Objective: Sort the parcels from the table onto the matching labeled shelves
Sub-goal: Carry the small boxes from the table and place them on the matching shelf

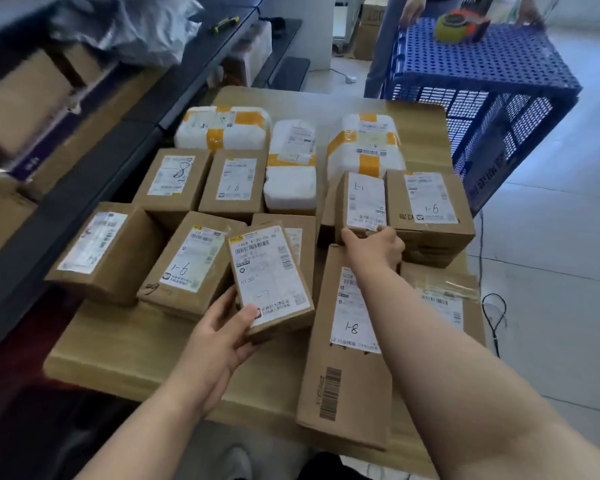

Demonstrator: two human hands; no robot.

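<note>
Your left grip (pixel 222 336) clasps the 1-7 box (pixel 271 278) by its near end. Your right grip (pixel 374 242) clutches the 1-1 box (pixel 361 202) at its near edge. Bare desk (pixel 118 348) shows near-left, with shelves (pixel 84 161) along the left and a blue crate (pixel 482 81) far right.

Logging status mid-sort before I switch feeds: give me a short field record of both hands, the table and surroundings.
left hand: grips small brown cardboard box marked 1-7
right hand: grips near edge of second small brown cardboard box, mid-table
table: light wooden table, crowded with labelled brown boxes
far side: three white foam-wrapped parcels with yellow tape
far right: blue perforated plastic crate
</note>
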